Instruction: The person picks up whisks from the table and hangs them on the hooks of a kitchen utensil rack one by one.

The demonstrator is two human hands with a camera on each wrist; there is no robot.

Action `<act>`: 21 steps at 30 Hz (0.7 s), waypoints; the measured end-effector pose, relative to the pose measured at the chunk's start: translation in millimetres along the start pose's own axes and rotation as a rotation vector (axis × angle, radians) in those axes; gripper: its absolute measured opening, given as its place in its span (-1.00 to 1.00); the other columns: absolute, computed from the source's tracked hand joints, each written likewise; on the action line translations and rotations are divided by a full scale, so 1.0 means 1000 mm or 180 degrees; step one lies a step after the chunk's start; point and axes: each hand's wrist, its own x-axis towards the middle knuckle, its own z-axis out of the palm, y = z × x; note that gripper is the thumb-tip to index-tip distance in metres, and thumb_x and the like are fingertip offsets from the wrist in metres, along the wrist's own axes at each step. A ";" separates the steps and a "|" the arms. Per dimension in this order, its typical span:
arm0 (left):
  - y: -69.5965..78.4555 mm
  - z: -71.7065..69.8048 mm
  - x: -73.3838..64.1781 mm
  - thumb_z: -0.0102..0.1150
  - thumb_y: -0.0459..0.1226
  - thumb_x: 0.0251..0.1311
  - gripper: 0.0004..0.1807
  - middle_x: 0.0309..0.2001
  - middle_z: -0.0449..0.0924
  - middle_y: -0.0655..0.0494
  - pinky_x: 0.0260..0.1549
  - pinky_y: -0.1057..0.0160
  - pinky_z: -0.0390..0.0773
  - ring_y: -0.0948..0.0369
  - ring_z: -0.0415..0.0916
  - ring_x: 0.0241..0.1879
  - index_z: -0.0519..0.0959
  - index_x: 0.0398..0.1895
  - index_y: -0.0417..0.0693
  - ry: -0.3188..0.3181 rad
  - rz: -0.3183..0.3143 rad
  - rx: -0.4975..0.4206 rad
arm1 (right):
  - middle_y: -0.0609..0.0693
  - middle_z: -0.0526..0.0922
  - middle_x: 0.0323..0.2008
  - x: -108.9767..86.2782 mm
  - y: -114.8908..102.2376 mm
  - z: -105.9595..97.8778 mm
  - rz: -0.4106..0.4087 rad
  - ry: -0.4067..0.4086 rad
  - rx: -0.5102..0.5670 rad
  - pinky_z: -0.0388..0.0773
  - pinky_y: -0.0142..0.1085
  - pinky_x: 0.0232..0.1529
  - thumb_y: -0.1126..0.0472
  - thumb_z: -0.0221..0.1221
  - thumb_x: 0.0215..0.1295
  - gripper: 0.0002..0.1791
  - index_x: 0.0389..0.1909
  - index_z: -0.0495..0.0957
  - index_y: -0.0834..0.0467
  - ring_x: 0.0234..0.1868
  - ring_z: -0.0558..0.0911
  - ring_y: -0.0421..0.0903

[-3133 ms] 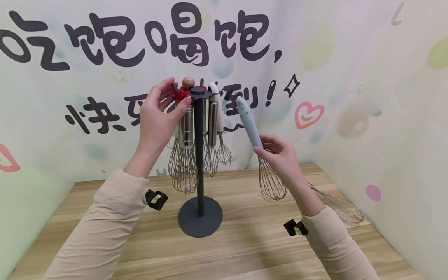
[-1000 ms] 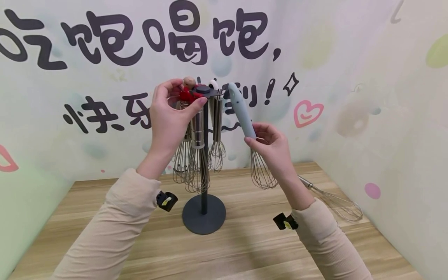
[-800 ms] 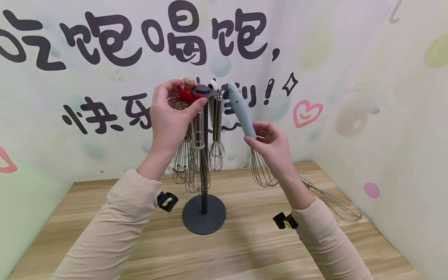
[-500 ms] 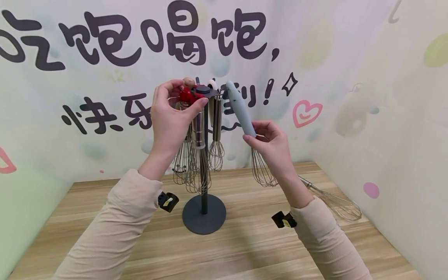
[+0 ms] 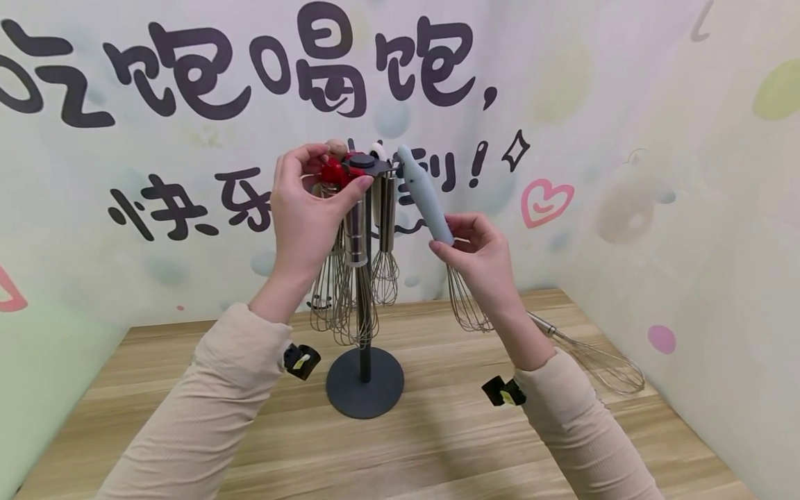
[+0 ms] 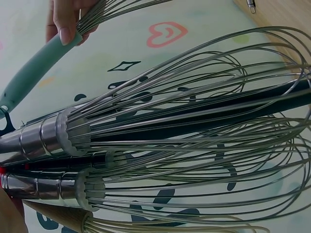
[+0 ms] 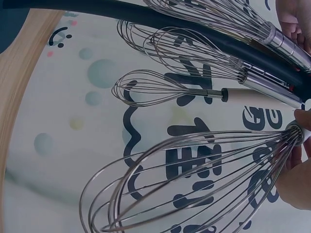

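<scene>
My left hand [image 5: 306,208] grips the red handle ends [image 5: 334,171] of steel whisks hanging at the top of a dark whisk rack [image 5: 365,392], thumb in front and fingers behind. My right hand [image 5: 484,257] pinches a whisk with a light blue handle [image 5: 425,198] low on that handle, wires downward. The handle leans left, its tip beside the rack's right side. In the left wrist view the hole in the blue handle [image 6: 36,70] lies at a dark hook [image 6: 6,125]; I cannot tell whether the hook passes through it.
A steel-handled whisk [image 5: 600,357] lies on the wooden table [image 5: 462,430] at the right. Other whisks hang on the rack, among them a white-handled one [image 7: 260,97] and a wooden-handled one [image 6: 63,216]. A printed wall stands close behind.
Since the earliest frame the rack has turned and shifted slightly right with the left hand. The blue-handled whisk has moved left and up to the rack, drifting slightly further left in the last second.
</scene>
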 end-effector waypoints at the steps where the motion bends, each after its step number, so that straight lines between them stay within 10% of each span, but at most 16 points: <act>1: 0.000 0.000 0.000 0.45 -0.23 -0.03 -0.37 0.08 0.41 0.01 -0.08 0.47 0.56 0.36 0.45 -0.10 0.41 0.12 -0.24 -0.0001 0.0008 0.0007 | -0.08 0.60 -0.18 0.000 0.000 0.000 -0.0020 0.0006 -0.0002 0.61 -0.50 -0.13 0.46 0.28 0.09 -0.56 0.04 0.46 0.30 -0.22 0.62 -0.24; 21: -0.001 -0.008 0.003 0.32 -0.27 0.10 -0.47 -0.06 0.40 0.15 0.08 0.34 0.55 0.38 0.42 -0.12 0.43 0.12 -0.31 -0.0124 0.0051 -0.0128 | 0.29 0.60 -0.01 0.001 0.000 0.001 -0.0122 -0.0026 -0.0148 0.60 -0.54 -0.13 0.47 0.27 0.10 -0.53 0.08 0.46 0.31 -0.22 0.62 -0.32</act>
